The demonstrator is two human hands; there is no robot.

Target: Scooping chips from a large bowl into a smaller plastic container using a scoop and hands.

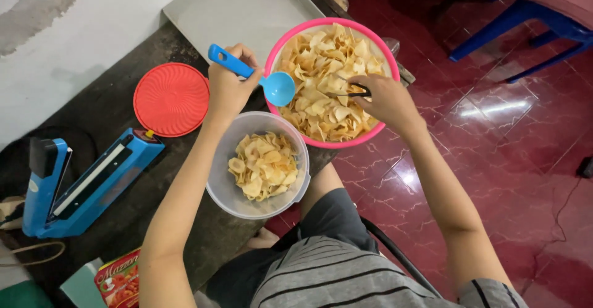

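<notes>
Blue scoop (pixel 262 76) sits clenched in our left hand (pixel 230 87), bowl over the pink basin (pixel 281 42); right hand (pixel 386 98) pinches chips (pixel 321 73). We judge scooping underway; tipping into the clear tub (pixel 222 178) below follows.

You see a red round lid (pixel 171 99), a blue heat sealer (pixel 80 184), a red packet (pixel 118 281) and blue chair legs (pixel 519 21).

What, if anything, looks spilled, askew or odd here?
No chips have spilled: they lie inside the pink bowl and the clear tub. The one oddity is the pink bowl, which overhangs the dark bench edge above the red floor. The left hand holds a blue scoop.
</notes>
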